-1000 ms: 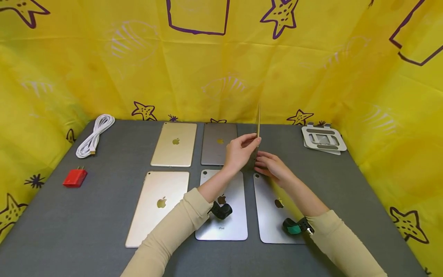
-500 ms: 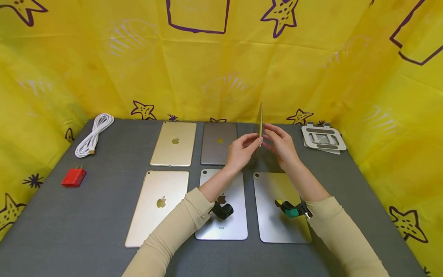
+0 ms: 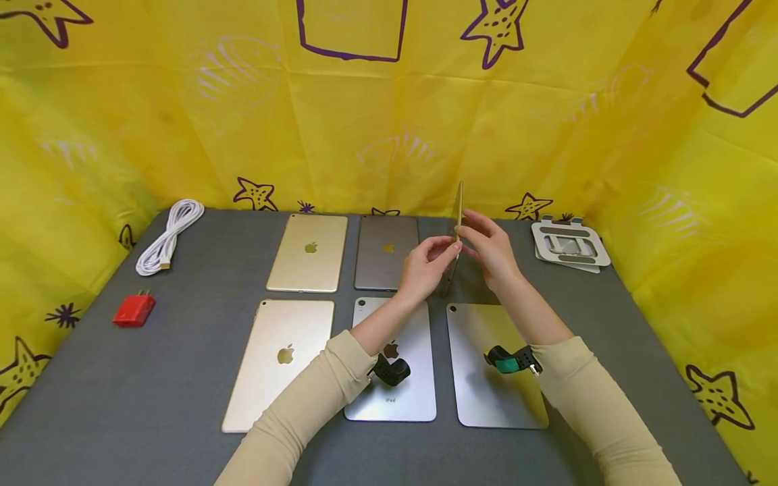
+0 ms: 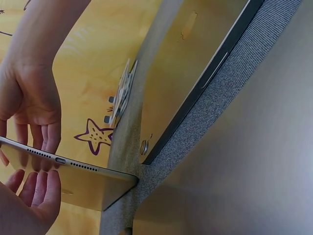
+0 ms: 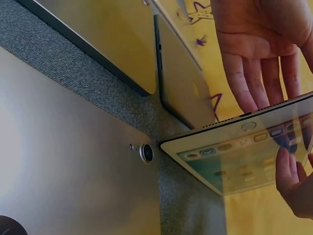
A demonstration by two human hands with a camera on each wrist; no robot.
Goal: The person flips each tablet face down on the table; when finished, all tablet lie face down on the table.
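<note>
A gold-edged tablet [image 3: 460, 202] stands on edge above the table's back middle, turned side-on in the head view. My left hand [image 3: 423, 267] pinches its near edge, fingers on the back side. My right hand [image 3: 494, 255] is at the other face, with the thumb at the near edge and fingers along the screen side. The right wrist view shows the tablet's lit screen [image 5: 239, 169] and home button. Its speaker holes and port run along the edge facing the wrist cameras. Below the hands lie a silver iPad [image 3: 365, 337] and another silver tablet [image 3: 477, 334].
Back left of the hands lie a gold tablet [image 3: 306, 263] and a grey tablet [image 3: 383, 266]; a pale gold one [image 3: 273, 385] lies in front. A white cable [image 3: 167, 239] and red charger [image 3: 134, 310] are at the left. A folded metal stand [image 3: 571, 244] lies at the back right.
My right hand has moved up from the tablet's lower part, passed along its right side, and its thumb has come to the near edge. My left hand keeps its grip, slightly farther right.
</note>
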